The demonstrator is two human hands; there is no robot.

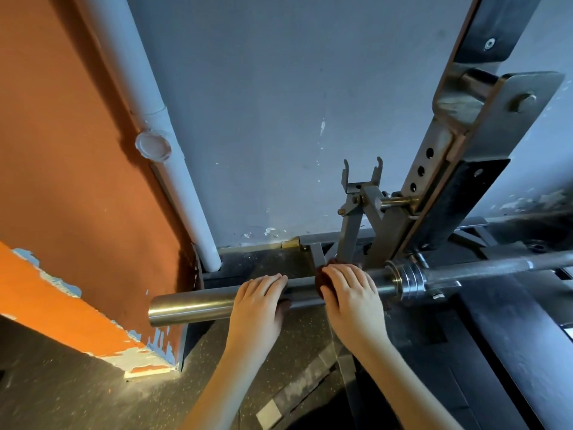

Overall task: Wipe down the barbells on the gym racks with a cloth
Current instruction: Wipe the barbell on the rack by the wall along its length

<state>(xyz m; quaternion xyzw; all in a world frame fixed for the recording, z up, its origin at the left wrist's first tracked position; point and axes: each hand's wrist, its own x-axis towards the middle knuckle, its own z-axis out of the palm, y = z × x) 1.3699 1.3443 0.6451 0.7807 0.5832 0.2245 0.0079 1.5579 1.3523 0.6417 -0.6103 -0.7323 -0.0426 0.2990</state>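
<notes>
Barbell (192, 304) lies 9-to-3 on rack (434, 181), sleeve end toward 9. Left hand (259, 301) fingers curled over sleeve, steadying. Right hand (350, 297), at its 3 o'clock, wraps dark red cloth (322, 279) round sleeve. Steel likely heavy, rigid, slick; cloth soft. Best grip: through cloth.

**Inspector:** Any legible text, brand, number or sign to record?

**Assistant:** None can be read. The barbell (192, 305) shows plain metal, and so does the rack upright (434, 169).

**Inspector:** Anything doubtful?

**Assistant:** One item. A pale patch (569, 334) at the right edge is cut off by the frame, and I cannot tell whether it bears print.
</notes>
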